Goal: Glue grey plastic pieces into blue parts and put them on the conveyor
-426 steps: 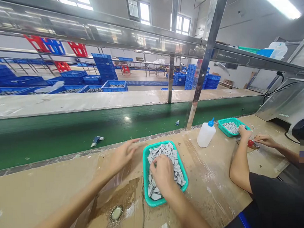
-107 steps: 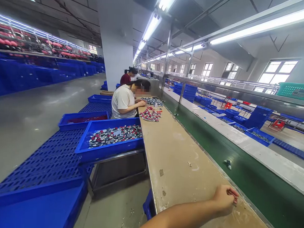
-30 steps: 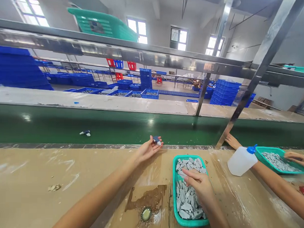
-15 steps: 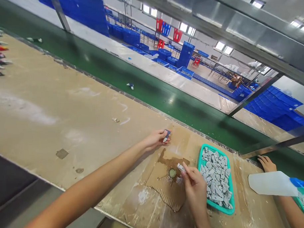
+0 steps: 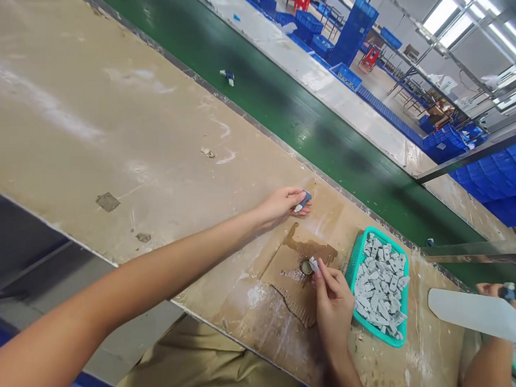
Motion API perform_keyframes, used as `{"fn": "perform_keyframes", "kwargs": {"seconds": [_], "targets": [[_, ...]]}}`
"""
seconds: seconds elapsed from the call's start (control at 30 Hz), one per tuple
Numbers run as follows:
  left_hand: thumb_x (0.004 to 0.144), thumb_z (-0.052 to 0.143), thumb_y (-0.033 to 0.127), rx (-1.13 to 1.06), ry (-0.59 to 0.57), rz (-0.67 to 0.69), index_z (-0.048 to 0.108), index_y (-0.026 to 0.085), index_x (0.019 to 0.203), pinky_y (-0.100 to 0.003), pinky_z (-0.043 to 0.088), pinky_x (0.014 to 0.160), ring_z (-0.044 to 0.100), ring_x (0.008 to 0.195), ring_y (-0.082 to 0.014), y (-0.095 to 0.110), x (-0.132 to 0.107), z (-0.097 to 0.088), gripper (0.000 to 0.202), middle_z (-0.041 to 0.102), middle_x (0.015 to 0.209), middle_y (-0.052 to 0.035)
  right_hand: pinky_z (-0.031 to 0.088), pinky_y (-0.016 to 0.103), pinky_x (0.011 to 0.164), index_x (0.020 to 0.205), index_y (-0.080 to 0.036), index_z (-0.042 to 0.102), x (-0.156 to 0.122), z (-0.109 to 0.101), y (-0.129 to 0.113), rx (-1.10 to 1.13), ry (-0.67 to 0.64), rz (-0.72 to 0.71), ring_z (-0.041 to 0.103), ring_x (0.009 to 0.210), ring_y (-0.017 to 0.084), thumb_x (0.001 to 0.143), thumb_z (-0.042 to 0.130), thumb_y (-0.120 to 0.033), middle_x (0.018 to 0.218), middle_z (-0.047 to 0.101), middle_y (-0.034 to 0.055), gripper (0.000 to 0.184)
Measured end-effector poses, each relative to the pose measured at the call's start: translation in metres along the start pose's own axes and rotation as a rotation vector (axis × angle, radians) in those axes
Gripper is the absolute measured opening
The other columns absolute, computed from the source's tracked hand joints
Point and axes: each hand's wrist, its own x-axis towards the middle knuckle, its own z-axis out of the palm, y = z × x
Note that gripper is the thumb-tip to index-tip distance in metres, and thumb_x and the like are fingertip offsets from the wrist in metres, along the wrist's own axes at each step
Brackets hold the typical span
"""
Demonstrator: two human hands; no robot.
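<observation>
My left hand (image 5: pixel 288 203) is closed on a small dark blue and white plastic part (image 5: pixel 303 201), held above the brown worktable (image 5: pixel 167 128). Between thumb and fingers, my right hand (image 5: pixel 334 295) pinches a small light grey plastic piece (image 5: pixel 313 263). The tip of that piece is at a small round cap (image 5: pixel 306 267) with a pale inside; I cannot tell whether they touch. Under the cap lies a wet, torn sheet of cardboard (image 5: pixel 294 299). Just right of my right hand stands a green basket (image 5: pixel 357 256) full of similar grey pieces (image 5: pixel 381 294).
A white bottle (image 5: pixel 469 312) lies across the right side, near a co-worker's hand (image 5: pixel 489 289) holding a dark part. Beyond the table edge runs a green conveyor belt (image 5: pixel 261 97) carrying a small blue and white part (image 5: pixel 228 77). A metal post (image 5: pixel 475 153) rises at right.
My right hand has brought the grey piece down to the round cap. My left hand still holds its blue part. The co-worker's hand now holds a dark part, and the view has tilted downward.
</observation>
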Motion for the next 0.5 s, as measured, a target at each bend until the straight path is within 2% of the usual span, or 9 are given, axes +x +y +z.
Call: {"fn": "perform_keyframes", "kwargs": {"seconds": [0.1, 0.2, 0.37, 0.5], "targets": [[0.094, 0.053, 0.018, 0.014, -0.047, 0.022, 0.061, 0.005, 0.09, -0.026, 0.055, 0.069, 0.065, 0.065, -0.011, -0.0029, 0.0002, -0.0022, 0.016, 0.066, 0.082, -0.0089, 0.051, 0.028, 0.075, 0.109, -0.019, 0.074, -0.0018, 0.0011, -0.0052, -0.031, 0.013, -0.008, 0.065, 0.085, 0.018, 0.091, 0.061, -0.035, 0.093, 0.071, 0.0073, 0.028], [0.092, 0.059, 0.022, 0.014, -0.087, 0.03, 0.062, 0.006, 0.088, -0.027, 0.055, 0.071, 0.065, 0.066, -0.012, -0.0035, -0.0003, -0.0036, 0.018, 0.065, 0.082, -0.0089, 0.053, 0.028, 0.074, 0.107, -0.018, 0.075, -0.003, 0.0025, -0.0072, -0.058, 0.033, -0.054, 0.067, 0.085, 0.018, 0.091, 0.062, -0.031, 0.094, 0.073, 0.0074, 0.025], [0.093, 0.057, 0.02, 0.008, -0.051, -0.01, 0.062, 0.006, 0.087, -0.029, 0.054, 0.072, 0.064, 0.066, -0.0118, -0.0006, -0.003, -0.0009, 0.016, 0.065, 0.086, -0.0097, 0.056, 0.026, 0.075, 0.107, -0.017, 0.075, -0.0041, 0.0027, -0.0057, -0.111, 0.032, -0.145, 0.069, 0.084, 0.017, 0.09, 0.062, -0.023, 0.094, 0.074, 0.0071, 0.022], [0.093, 0.056, 0.018, -0.027, -0.039, -0.057, 0.062, 0.006, 0.085, -0.032, 0.053, 0.08, 0.065, 0.069, -0.0122, 0.0034, -0.0064, 0.0028, 0.016, 0.065, 0.086, -0.0105, 0.057, 0.027, 0.078, 0.107, -0.018, 0.075, -0.0041, 0.0022, -0.0041, -0.148, 0.033, -0.207, 0.07, 0.086, 0.016, 0.09, 0.062, -0.019, 0.096, 0.075, 0.0066, 0.021]]}}
